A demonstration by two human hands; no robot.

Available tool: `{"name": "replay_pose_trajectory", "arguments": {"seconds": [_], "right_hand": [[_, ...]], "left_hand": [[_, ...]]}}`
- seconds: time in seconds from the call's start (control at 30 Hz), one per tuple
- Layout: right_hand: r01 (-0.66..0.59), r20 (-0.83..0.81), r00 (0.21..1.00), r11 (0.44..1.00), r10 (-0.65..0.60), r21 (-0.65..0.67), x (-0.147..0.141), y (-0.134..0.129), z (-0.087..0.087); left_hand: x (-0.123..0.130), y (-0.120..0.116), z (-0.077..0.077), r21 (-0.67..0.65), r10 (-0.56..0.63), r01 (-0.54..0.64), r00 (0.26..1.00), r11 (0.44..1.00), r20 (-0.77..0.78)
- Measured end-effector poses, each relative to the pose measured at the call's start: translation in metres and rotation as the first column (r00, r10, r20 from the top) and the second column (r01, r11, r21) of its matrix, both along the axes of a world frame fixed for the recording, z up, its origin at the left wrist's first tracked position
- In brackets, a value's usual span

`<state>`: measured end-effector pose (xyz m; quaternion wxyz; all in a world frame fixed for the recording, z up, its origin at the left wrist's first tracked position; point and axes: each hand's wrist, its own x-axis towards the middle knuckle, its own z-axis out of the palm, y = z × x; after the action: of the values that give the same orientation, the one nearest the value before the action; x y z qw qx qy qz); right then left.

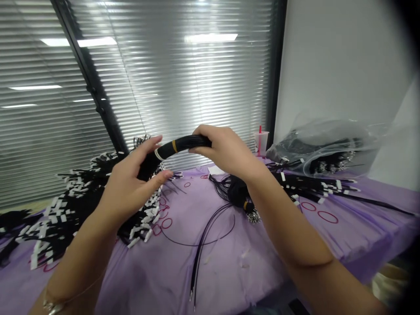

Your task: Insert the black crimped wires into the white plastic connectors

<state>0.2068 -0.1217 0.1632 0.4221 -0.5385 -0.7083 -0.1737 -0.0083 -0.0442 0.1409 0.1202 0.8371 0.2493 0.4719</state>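
A thick bundle of black cords (188, 142) arches between my hands, raised above the table. A yellow band (174, 146) and a white band (158, 155) circle it near its left part. My right hand (226, 151) is closed around its right end, thumb beneath and fingers on top. My left hand (131, 181) cups the left end with thumb and fingers apart; the cords lie against its palm. Below my right arm hangs a hank of black cords (238, 192) with metal tips (253, 216); whether it joins the held bundle is hidden.
A heap of black cords with white tags (70, 203) covers the left of the purple-covered table (183, 271). Tagged cords (315, 183) and red rubber bands (327, 217) lie right. Behind are a clear plastic bag (337, 140) and a cup with a red straw (260, 142).
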Motion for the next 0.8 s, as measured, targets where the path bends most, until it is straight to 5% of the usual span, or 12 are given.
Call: {"name": "replay_pose_trajectory", "arguments": {"seconds": [0.07,0.17,0.27,0.43,0.63,0.73,0.8], "right_hand": [[-0.063,0.069,0.995,0.997,0.065,-0.038,-0.003,0.002,-0.002],[-0.108,0.173,0.978,0.993,0.115,-0.048,-0.003,0.007,-0.005],[-0.102,0.199,0.976,0.993,0.087,0.067,-0.002,0.013,-0.007],[-0.173,0.219,0.970,0.937,0.108,0.305,-0.008,0.006,-0.005],[-0.102,-0.051,0.987,0.838,0.152,0.536,0.003,-0.019,0.007],[-0.006,-0.191,0.969,0.790,0.155,0.613,0.014,-0.022,0.009],[0.008,-0.191,0.971,0.785,0.141,0.620,0.014,-0.020,0.008]], "left_hand": [[0.001,-0.001,-0.001,-0.021,0.067,-0.067,0.997,0.997,-0.044],[0.000,0.003,0.001,-0.265,-0.096,0.061,0.988,0.962,-0.119],[-0.003,0.006,0.004,-0.422,-0.241,0.186,0.967,0.887,-0.081],[-0.002,0.007,0.005,-0.553,-0.254,0.255,0.964,0.793,0.080],[0.003,0.015,0.005,-0.633,-0.216,0.503,0.852,0.588,0.477],[0.002,0.018,0.007,-0.615,-0.237,0.552,0.821,0.563,0.520],[0.002,0.016,0.008,-0.606,-0.250,0.523,0.842,0.599,0.478]]}}
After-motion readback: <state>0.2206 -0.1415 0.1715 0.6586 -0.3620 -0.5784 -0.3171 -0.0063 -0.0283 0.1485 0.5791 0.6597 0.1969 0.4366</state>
